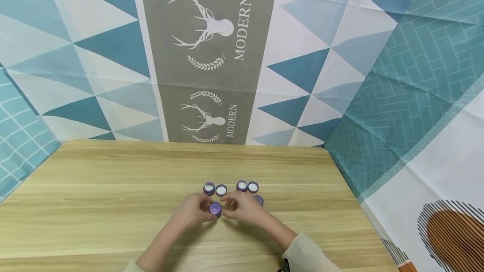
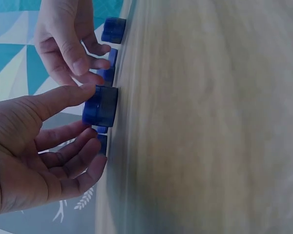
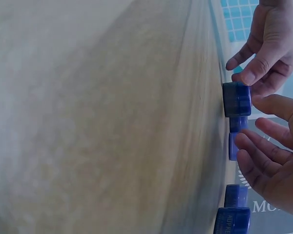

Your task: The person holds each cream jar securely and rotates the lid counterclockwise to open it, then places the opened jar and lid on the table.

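A small round purple jar with its lid on (image 1: 215, 208) stands on the wooden table between both hands. My left hand (image 1: 194, 211) pinches its side with thumb and forefinger, which also shows on the jar (image 2: 101, 106) in the left wrist view. Close by on the other side, my right hand (image 1: 243, 207) has its fingers loosely bent and spread, with nothing gripped. Behind the hands stand two uncovered jars (image 1: 209, 188) (image 1: 242, 186), each beside an upturned round lid (image 1: 221, 190) (image 1: 253, 187). Another lidded jar (image 1: 258, 200) is partly hidden behind the right hand.
The wood-grain table (image 1: 113, 205) reaches back to a patterned cloth wall (image 1: 204, 108) with deer heads and triangles. More patterned cloth (image 1: 416, 108) hangs along the right side. Lettering marks the side of the lidded jar (image 3: 232, 222) in the right wrist view.
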`<act>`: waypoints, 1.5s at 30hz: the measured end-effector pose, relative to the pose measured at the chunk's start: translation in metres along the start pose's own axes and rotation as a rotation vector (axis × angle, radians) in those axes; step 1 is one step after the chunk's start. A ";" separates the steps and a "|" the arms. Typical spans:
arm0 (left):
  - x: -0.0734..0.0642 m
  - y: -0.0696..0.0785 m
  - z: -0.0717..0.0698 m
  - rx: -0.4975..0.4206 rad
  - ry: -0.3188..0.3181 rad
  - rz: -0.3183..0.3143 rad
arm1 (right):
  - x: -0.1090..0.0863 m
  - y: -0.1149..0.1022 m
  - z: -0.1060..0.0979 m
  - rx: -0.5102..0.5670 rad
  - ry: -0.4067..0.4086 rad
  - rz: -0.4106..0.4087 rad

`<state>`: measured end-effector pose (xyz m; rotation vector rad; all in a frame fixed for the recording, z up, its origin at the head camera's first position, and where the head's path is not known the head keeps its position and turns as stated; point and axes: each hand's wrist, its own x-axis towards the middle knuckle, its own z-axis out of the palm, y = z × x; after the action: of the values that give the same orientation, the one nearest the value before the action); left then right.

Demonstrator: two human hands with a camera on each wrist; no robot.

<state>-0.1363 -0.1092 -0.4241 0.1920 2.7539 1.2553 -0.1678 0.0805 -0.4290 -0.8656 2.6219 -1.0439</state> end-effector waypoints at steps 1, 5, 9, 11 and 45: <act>0.000 0.000 0.001 -0.001 -0.001 0.004 | 0.000 0.000 0.000 0.002 0.000 0.000; 0.000 -0.001 0.002 -0.003 -0.004 0.012 | 0.001 -0.001 0.003 0.011 -0.003 -0.002; -0.001 -0.001 0.002 -0.006 -0.019 0.013 | 0.002 -0.001 0.006 0.037 -0.012 0.003; -0.001 0.000 0.002 -0.006 -0.024 0.013 | 0.002 -0.001 0.007 0.043 -0.010 -0.001; -0.002 0.010 0.001 0.004 -0.039 0.045 | 0.003 -0.009 -0.001 0.000 -0.035 -0.025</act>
<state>-0.1337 -0.1023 -0.4175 0.2775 2.7343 1.2436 -0.1667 0.0738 -0.4224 -0.9111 2.5891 -1.0248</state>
